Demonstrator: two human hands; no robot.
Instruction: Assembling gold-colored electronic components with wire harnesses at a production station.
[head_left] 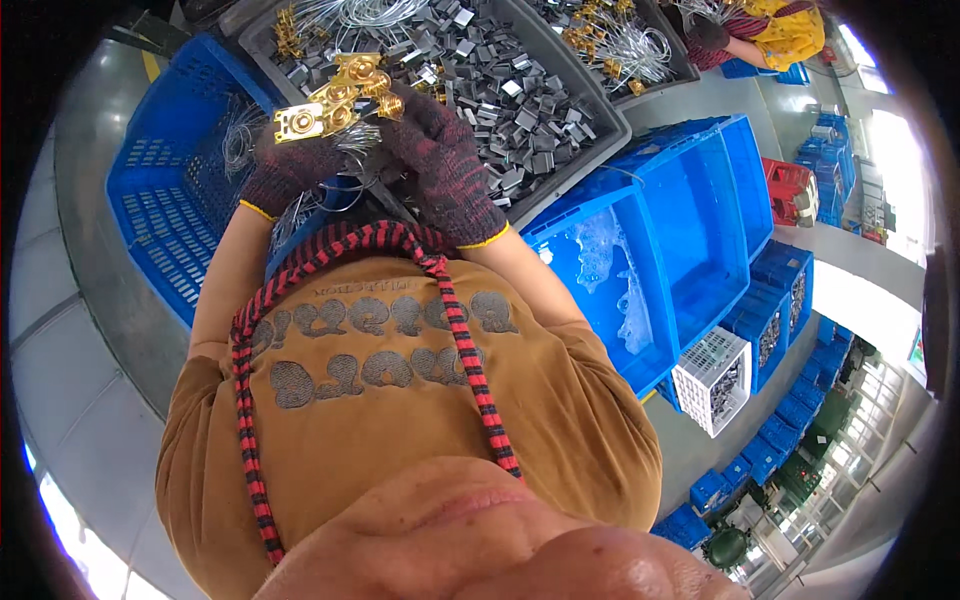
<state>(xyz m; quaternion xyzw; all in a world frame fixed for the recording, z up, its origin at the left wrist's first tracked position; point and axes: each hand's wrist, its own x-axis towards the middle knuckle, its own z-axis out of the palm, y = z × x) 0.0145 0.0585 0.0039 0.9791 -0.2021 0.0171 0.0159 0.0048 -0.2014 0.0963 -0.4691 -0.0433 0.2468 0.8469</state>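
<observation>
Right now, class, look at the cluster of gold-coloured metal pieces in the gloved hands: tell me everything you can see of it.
The cluster of gold-coloured metal pieces looks like shiny brass: several flat stamped plates with round holes, bunched together, with thin silvery wires trailing below. It is held up over the grey tray of small grey metal parts. The left hand in a dark knitted glove supports it from below; the right hand, gloved alike, touches its right side. How the plates join cannot be told.

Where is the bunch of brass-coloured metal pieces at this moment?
In the head view, the brass-coloured pieces sit upper left of centre, held between the gloved left hand and right hand, just in front of the grey tray of small metal parts.
</observation>
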